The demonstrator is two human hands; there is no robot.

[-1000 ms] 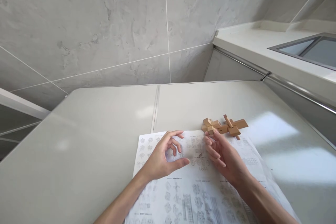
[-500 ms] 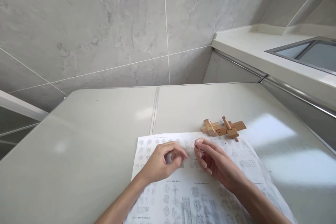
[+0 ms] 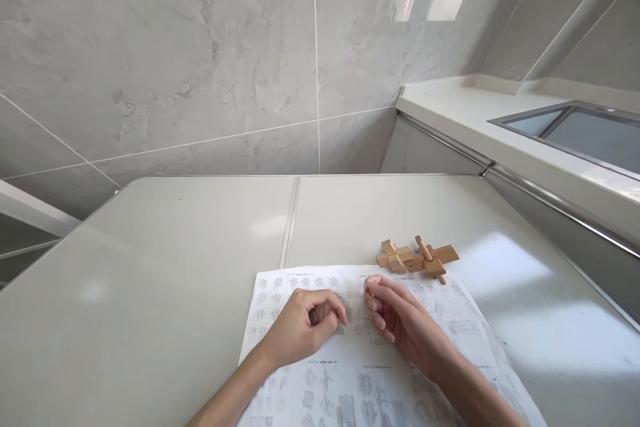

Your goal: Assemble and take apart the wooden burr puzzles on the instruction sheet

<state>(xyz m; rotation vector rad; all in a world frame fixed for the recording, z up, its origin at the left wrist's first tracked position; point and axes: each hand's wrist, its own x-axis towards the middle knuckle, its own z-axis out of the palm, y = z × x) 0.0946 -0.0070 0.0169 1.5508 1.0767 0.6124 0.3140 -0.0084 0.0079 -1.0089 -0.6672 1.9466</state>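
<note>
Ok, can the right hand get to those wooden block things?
Probably yes: the right hand is on the near side of the wooden blocks, close by, and I see only flat paper between them.

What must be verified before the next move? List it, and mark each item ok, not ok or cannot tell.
1. Hands apart: ok; a gap separates the left hand from the right hand.
2. Left hand empty: cannot tell; nothing shows in it, but the curled fingers hide the palm.
3. Right hand empty: cannot tell; its thumb and forefinger are close together, and something tiny could be hidden.
4. Wooden pieces in plain sight: ok; the lighter cluster and darker cluster sit near the far edge of the printed sheet.
5. Printed sheet uncovered: not ok; both arms lie across it.
</note>
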